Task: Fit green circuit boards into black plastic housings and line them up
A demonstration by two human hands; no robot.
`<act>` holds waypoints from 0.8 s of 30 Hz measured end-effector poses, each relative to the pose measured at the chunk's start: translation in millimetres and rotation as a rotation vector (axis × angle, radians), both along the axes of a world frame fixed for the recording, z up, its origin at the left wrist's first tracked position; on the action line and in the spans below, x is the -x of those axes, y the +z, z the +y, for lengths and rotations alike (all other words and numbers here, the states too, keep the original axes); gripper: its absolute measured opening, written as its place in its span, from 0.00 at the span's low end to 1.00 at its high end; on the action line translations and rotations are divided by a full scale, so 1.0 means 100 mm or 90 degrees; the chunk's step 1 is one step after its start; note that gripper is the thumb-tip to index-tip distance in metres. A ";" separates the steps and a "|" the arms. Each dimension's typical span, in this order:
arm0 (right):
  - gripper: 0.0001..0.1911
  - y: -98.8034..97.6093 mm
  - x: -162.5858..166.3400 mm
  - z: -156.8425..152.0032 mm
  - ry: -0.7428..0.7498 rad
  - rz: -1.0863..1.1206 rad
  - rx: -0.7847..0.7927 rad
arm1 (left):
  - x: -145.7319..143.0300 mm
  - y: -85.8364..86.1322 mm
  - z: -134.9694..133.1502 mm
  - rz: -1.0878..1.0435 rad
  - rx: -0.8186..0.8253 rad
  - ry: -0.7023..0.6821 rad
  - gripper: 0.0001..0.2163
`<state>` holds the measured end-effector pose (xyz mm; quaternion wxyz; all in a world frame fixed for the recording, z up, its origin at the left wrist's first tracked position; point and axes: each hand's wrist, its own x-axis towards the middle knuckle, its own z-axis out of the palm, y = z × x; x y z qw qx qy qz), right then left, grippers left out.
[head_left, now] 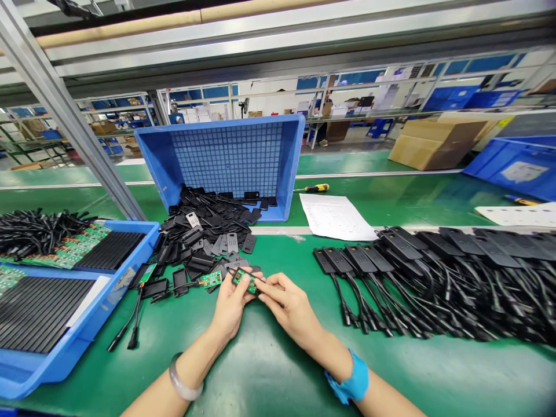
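My left hand (232, 301) is closed around a small green circuit board (242, 279) with a black part at its end, the thumb lying on top. The fingertips of my right hand (284, 301) pinch the right end of the same board. Just left of my hands lies another circuit board (211, 280), with its wires running left. Farther left a board with two black cables (135, 315) rests against the blue tray. Behind my hands spreads a heap of black plastic case halves (204, 231), spilling from a tipped blue crate (296, 168).
A blue tray (117, 289) at left holds circuit boards and black cables. Rows of black cased units with cables (417, 272) lie at right. A paper sheet (336, 217), a screwdriver (318, 188) and a cardboard box (428, 143) stand behind. A metal post (82, 127) rises at left.
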<state>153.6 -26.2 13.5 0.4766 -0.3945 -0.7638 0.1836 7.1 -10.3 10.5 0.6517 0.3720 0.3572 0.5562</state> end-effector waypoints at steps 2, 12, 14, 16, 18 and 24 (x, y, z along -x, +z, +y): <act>0.09 0.00 0.00 0.00 -0.024 0.045 0.099 | 0.01 0.00 0.00 0.034 -0.019 0.020 0.19; 0.16 -0.01 0.03 0.02 0.010 0.132 0.311 | 0.03 0.05 -0.06 0.135 -0.139 0.052 0.19; 0.18 -0.02 0.04 0.03 0.028 0.169 0.362 | 0.04 0.05 -0.05 0.117 -0.108 0.033 0.22; 0.19 -0.03 0.04 0.05 0.042 0.193 0.414 | 0.04 0.05 -0.05 0.094 -0.072 0.006 0.24; 0.20 -0.02 0.03 0.06 0.059 0.200 0.442 | 0.05 0.07 -0.04 0.078 -0.051 -0.015 0.27; 0.24 0.14 -0.07 0.07 0.116 0.286 0.539 | 0.15 0.18 -0.02 0.099 -0.090 -0.095 0.28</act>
